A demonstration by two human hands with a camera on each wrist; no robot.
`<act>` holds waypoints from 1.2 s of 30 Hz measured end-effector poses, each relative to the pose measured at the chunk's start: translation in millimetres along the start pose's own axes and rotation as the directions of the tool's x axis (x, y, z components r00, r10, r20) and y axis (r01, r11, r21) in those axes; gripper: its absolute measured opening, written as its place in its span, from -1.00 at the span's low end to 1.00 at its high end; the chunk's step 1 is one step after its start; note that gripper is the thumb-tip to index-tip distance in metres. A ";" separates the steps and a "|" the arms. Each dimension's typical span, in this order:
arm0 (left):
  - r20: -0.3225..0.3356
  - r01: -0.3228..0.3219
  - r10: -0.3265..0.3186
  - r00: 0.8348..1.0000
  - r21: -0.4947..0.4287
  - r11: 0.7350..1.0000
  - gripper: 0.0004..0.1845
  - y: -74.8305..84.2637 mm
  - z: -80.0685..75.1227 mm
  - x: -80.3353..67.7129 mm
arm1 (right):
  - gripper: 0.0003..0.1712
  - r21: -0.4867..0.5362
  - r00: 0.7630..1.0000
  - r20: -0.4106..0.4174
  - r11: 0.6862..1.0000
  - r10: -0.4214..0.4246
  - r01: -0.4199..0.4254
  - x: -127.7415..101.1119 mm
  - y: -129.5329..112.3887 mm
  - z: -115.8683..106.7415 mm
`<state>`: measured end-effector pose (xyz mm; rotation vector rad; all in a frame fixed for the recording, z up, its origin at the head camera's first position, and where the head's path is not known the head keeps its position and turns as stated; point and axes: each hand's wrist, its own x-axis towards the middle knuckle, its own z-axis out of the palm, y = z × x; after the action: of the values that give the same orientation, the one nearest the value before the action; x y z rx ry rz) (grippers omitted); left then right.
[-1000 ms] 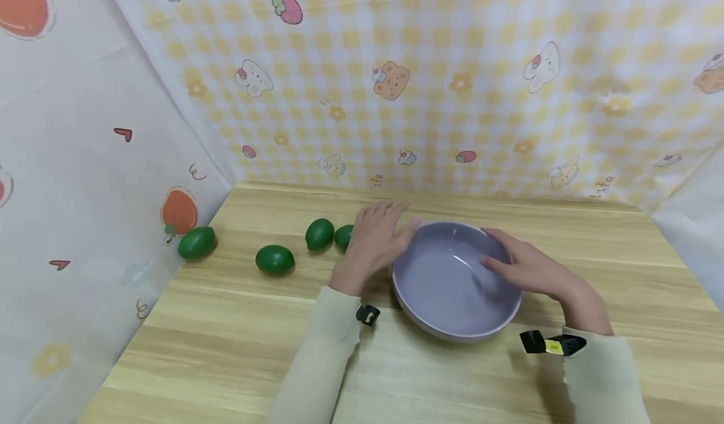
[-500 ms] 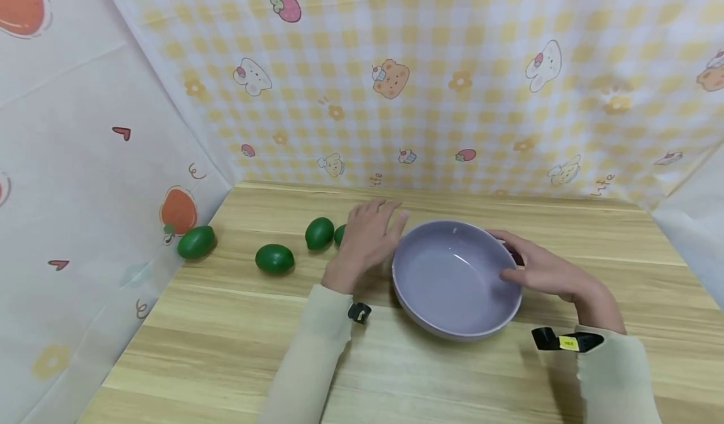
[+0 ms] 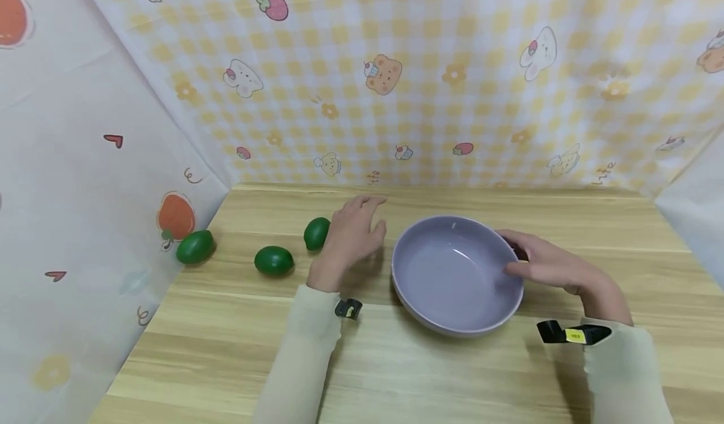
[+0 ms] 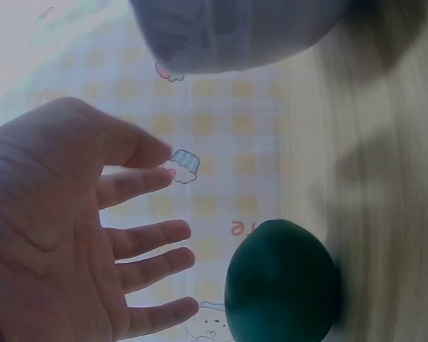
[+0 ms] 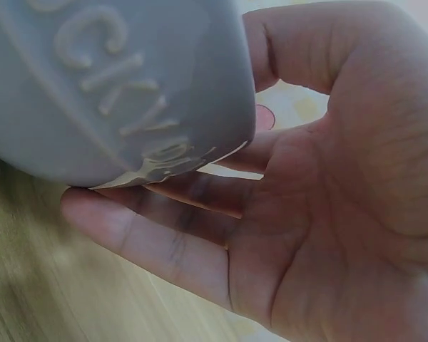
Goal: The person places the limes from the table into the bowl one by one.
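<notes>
A lilac bowl (image 3: pixel 455 286) stands right of centre on the wooden table. My right hand (image 3: pixel 548 264) grips its right side, thumb over the rim and fingers against the outer wall. In the right wrist view those fingers reach under the bowl (image 5: pixel 143 85), which bears raised lettering. To the left of the bowl, and apart from it, my left hand (image 3: pixel 347 239) hovers with fingers spread, holding nothing. A lime (image 3: pixel 317 233) lies just beside it, partly covered by the hand. The left wrist view shows a green lime (image 4: pixel 282 285) close to the fingertips.
Two more limes lie farther left: one lime (image 3: pixel 274 260) on the table, another lime (image 3: pixel 195 247) at the left edge by the white cloth (image 3: pixel 113 223). A yellow checked cloth (image 3: pixel 418 110) hangs behind the table (image 3: pixel 418 374).
My left hand has moved left, away from the bowl's rim, and now covers one lime in the head view. My right hand has shifted slightly right, its thumb drawn back towards the rim.
</notes>
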<state>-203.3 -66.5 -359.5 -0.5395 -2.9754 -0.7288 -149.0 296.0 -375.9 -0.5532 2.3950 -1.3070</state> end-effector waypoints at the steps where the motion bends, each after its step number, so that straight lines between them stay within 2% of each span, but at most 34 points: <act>1: 0.005 0.002 -0.002 1.000 0.001 1.000 -0.44 -0.2 -1.2 -0.2 | -0.27 0.001 1.000 0.003 1.000 0.003 -0.003 0.1 -0.5 -1.0; 15: 0.065 0.041 -0.044 0.997 0.053 0.998 -0.38 -11.5 -2.8 0.0 | -0.24 0.011 1.000 0.010 1.000 0.024 -0.024 0.2 -0.7 -4.2; 23: 0.130 0.076 -0.083 0.988 0.061 0.995 -0.32 -11.6 2.3 -3.4 | -0.24 0.058 0.999 0.030 0.997 0.044 -0.046 -12.3 8.3 -6.9; 31: 0.184 0.119 -0.121 0.975 0.026 0.993 -0.28 -20.3 -4.8 -7.3 | -0.23 0.069 0.998 0.041 0.997 0.043 -0.045 -7.7 7.1 -6.4; 36: 0.210 0.134 -0.139 0.968 0.037 0.990 -0.27 -23.5 -8.5 -7.4 | -0.22 0.081 0.998 0.045 0.996 0.040 -0.044 -3.8 5.7 -6.3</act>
<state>-204.7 -92.3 -363.2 -0.4401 -3.2429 -0.6860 -149.7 305.2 -377.0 -0.5005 2.2938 -1.3546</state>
